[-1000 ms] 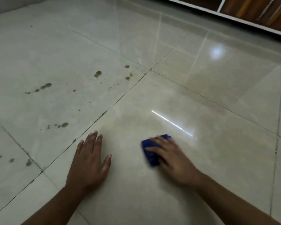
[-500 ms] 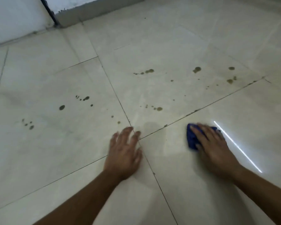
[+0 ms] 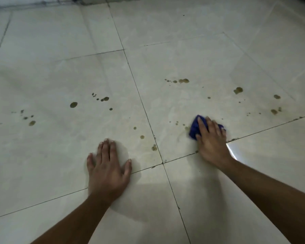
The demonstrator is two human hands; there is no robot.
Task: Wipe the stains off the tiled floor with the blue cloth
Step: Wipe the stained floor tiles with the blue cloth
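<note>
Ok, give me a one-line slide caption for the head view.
Right hand presses the blue cloth onto the stained tiled floor while the left hand rests flat.

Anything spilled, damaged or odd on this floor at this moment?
Yes: brownish-green stains are spattered over two pale glossy floor tiles, some beside the folded blue cloth under the right hand. More spots lie ahead of the left hand, which rests flat. No tile damage is visible.
</note>
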